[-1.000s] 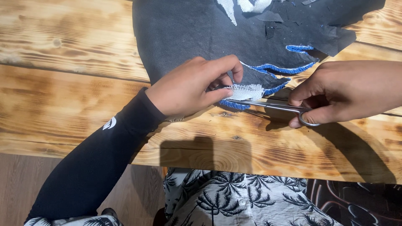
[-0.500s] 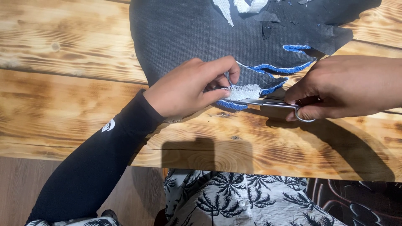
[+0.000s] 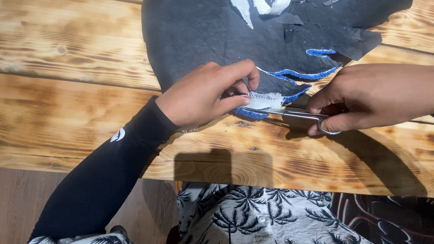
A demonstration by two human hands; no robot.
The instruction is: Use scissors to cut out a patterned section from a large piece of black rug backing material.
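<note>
Near the table's [image 3: 68, 135] front edge, the left hand [image 3: 203, 95] pinches the white patch [image 3: 266, 100] on the dark cloth [image 3: 194, 36], holding it taut for the scissors [image 3: 289, 113], which the right hand [image 3: 370, 97] grips by the loops, blades slid under the blue-stitched edge [image 3: 298, 74].

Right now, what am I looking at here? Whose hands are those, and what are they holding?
The picture comes from a camera worn on a person's head, looking down, so these are that person's own hands. A wooden table has a big dark grey cloth lying on it. The left hand, in a long black sleeve, pinches a small white frayed patch with blue stitching at the cloth's edge. The right hand holds metal scissors, with the blades pointing at that patch. Little cut scraps lie at the top.
</note>
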